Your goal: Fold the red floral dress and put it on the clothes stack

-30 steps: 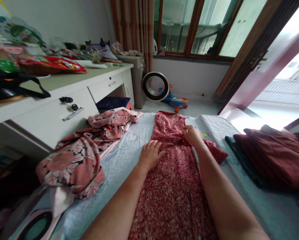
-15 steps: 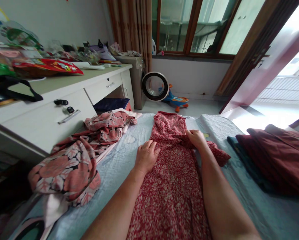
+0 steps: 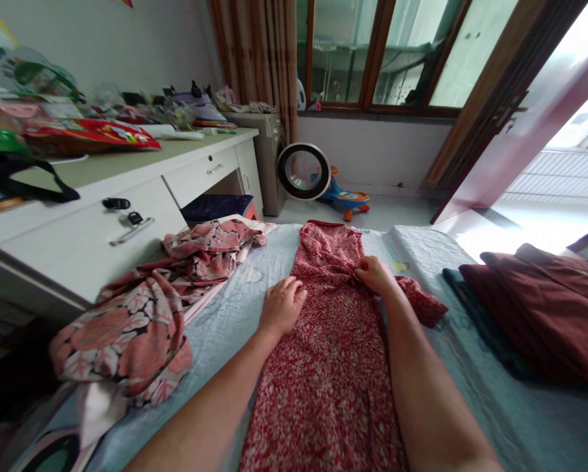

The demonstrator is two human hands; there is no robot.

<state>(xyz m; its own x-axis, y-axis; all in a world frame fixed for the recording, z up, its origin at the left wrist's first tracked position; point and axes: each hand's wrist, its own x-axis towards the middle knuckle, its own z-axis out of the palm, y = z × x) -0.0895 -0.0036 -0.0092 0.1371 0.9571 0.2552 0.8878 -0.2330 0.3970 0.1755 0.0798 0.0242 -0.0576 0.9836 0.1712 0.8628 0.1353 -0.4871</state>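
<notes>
A long red dress with pale speckles (image 3: 330, 367) lies lengthwise on the light blue bed cover (image 3: 235, 311), running out of view at the bottom. Its sleeve (image 3: 421, 300) sticks out to the right. My left hand (image 3: 282, 307) rests on the dress's left edge, fingers loosely stretched over the cloth. At the opposite edge my right hand (image 3: 375, 274) pinches the fabric near the sleeve, and small creases run inward from the fingertips.
A crumpled pink floral garment (image 3: 141, 321) lies to the left, beside a white desk (image 3: 92, 242) loaded with items. Folded dark red clothes (image 3: 549, 308) are stacked at right. Beyond the bed are a washing machine with its round door (image 3: 303, 172) open and a blue ride-on toy (image 3: 347, 196).
My right hand has moved slightly inward to the left with the pinched cloth, gathering the dress's right edge. My left hand stays at the left edge. The view has shifted a little.
</notes>
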